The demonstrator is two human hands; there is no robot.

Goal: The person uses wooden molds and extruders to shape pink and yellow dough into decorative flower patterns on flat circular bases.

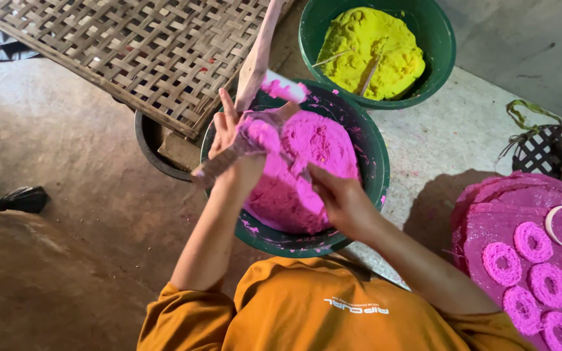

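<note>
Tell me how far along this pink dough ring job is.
Done: several pink rings lie on the pink tray. In hand: the left hand holds a dough-smeared tool, the right hand presses into the pink dough. Left: most of that mound, and the yellow dough looks unshaped.

A person in an orange shirt (333, 312) bends over a green basin (375, 162) of pink dough (307, 162). The left hand (229, 133) grips a dough-smeared wooden tool (229, 159); the right hand (339, 195) presses into the pink mass. Behind stands a second green basin (440, 39) of yellow dough (372, 52). A woven bamboo mat (144, 52) lies at upper left, and pink lacy rings (531, 242) rest on a round pink tray (482, 208) at right.
</note>
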